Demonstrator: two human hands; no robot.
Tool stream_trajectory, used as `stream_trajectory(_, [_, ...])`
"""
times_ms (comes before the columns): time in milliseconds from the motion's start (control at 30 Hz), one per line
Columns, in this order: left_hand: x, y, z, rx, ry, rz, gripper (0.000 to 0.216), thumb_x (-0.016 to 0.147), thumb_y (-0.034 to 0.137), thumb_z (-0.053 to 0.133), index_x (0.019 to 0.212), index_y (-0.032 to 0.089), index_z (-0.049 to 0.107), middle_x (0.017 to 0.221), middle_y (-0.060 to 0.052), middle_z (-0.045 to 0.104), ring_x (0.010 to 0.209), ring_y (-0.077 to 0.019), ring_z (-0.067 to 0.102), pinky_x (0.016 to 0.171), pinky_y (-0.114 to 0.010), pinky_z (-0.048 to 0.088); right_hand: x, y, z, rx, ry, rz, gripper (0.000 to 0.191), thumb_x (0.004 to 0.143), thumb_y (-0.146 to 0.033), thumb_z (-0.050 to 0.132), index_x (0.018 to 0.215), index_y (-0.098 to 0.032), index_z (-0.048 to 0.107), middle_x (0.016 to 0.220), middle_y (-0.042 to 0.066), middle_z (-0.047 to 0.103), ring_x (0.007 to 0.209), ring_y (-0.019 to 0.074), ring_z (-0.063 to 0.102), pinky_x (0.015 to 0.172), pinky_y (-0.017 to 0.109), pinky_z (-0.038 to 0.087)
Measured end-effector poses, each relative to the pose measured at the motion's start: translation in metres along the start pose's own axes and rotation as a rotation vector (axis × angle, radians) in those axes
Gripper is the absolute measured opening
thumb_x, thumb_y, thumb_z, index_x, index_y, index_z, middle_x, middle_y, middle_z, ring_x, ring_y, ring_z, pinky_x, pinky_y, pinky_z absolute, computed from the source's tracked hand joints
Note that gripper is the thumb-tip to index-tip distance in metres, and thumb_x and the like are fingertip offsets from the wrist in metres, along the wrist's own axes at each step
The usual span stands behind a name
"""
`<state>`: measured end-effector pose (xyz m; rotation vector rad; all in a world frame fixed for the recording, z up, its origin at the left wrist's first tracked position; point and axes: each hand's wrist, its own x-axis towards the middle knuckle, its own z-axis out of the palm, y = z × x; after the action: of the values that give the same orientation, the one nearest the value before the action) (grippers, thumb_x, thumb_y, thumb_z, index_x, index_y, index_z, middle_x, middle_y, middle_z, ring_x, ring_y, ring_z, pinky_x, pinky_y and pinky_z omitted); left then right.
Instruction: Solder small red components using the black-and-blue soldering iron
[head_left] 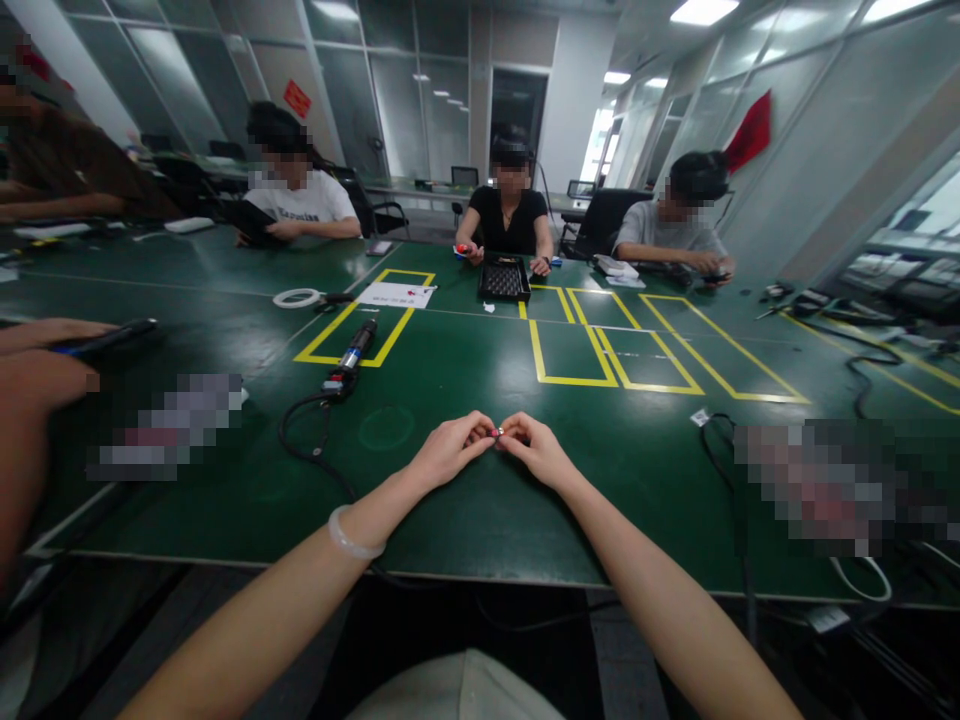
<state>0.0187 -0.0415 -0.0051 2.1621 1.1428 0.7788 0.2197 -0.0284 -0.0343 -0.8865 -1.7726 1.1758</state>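
Pale matte cloth (pixel 461 690) nearest; smooth green desk (pixel 450 535) beyond. Small red-and-silver piece (pixel 496 433), shape unclear, sits between left fingers (pixel 477 448) and right fingers (pixel 516 443), pinched by both.

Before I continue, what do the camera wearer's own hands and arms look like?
The left hand and right hand are ungloved; the left forearm and right forearm show no sleeves. A pale, rounded bangle circles the left wrist; none on the right.

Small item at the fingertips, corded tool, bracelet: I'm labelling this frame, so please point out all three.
Small item (pixel 496 433): head view, middle of its visible part.
Corded tool (pixel 355 353): head view, middle of its barrel.
Bracelet (pixel 346 540): head view, outer face of its band.
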Motion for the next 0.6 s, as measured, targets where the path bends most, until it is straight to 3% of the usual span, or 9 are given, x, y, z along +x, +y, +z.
stream_trajectory(200, [-0.0011, 0.0018, 0.0006, 0.051, 0.011, 0.026, 0.02, 0.089, 0.029, 0.054, 0.107, 0.022, 0.058, 0.093, -0.001, 0.066, 0.08, -0.0139, 0.061, 0.073, -0.024, 0.046, 0.0009, 0.0006, 0.0004, 0.042, -0.027, 0.036, 0.021, 0.088, -0.036, 0.058, 0.09, -0.016, 0.057, 0.078, 0.003, 0.068, 0.073, 0.0149, 0.063, 0.07, 0.028, 0.046])
stream_trajectory(367, [-0.0001, -0.0011, -0.0009, 0.024, 0.018, -0.002, 0.02, 0.09, 0.032, 0.052, 0.106, 0.021, 0.059, 0.096, -0.002, 0.067, 0.082, -0.0144, 0.062, 0.074, -0.024, 0.047, 0.0001, 0.002, 0.0012, 0.034, 0.0, -0.008, 0.029, 0.083, -0.033, 0.065, 0.105, -0.019, 0.053, 0.08, 0.001, 0.067, 0.065, 0.0128, 0.059, 0.063, 0.025, 0.043])
stream_trajectory(600, [0.0008, -0.0026, -0.0004, -0.002, 0.021, 0.007, 0.022, 0.089, 0.031, 0.054, 0.107, 0.021, 0.059, 0.096, -0.002, 0.067, 0.08, -0.0141, 0.062, 0.07, -0.024, 0.047, 0.0005, 0.0, 0.0012, 0.019, -0.007, -0.017, 0.022, 0.084, -0.033, 0.063, 0.099, -0.018, 0.057, 0.082, 0.002, 0.067, 0.073, 0.0144, 0.061, 0.068, 0.027, 0.045])
